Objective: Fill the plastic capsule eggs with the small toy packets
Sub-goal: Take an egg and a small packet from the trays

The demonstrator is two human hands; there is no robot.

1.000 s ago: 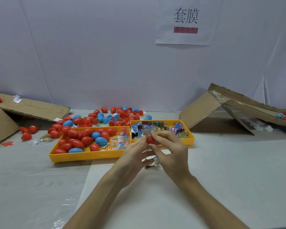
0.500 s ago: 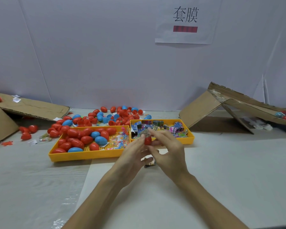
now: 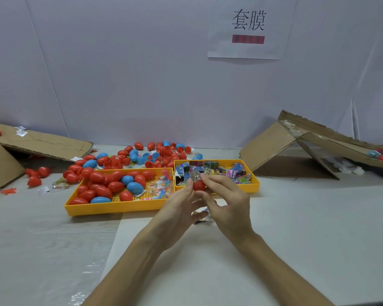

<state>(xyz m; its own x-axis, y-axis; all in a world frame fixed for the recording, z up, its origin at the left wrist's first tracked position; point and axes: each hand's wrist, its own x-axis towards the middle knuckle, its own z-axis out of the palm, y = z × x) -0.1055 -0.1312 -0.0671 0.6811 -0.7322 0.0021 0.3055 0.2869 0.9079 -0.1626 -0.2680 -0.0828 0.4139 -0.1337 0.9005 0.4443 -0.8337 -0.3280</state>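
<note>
— Just below the middle of the frame, what have the hands got?
— The left hand holds a red capsule egg up in its fingertips, with the fingers curled in against the egg's left side. The right hand pinches a toy packet between thumb and forefinger. That packet is grey-white with a printed mark and stands out of the top of the egg. The right hand's other fingers are loosely bent.
— Is the egg whole or a half?
— Cannot tell; only a round red part shows between the fingers.
— Anything else by the hands?
— A second shiny packet shows low between the two palms. Whether a hand grips it or it lies on the table, I cannot tell.
— And the supplies?
— Behind the hands, two yellow trays sit just beside each other. The large tray, left of centre, has red and blue eggs at its left end and small bright bits at its right. The small tray, right of centre, is full of packets. Loose eggs lie heaped on the table behind both trays, near the white wall.
— The edges?
— One cardboard flap slopes at the far left and another cardboard piece at the far right. A paper sign hangs on the wall, upper right of centre
</note>
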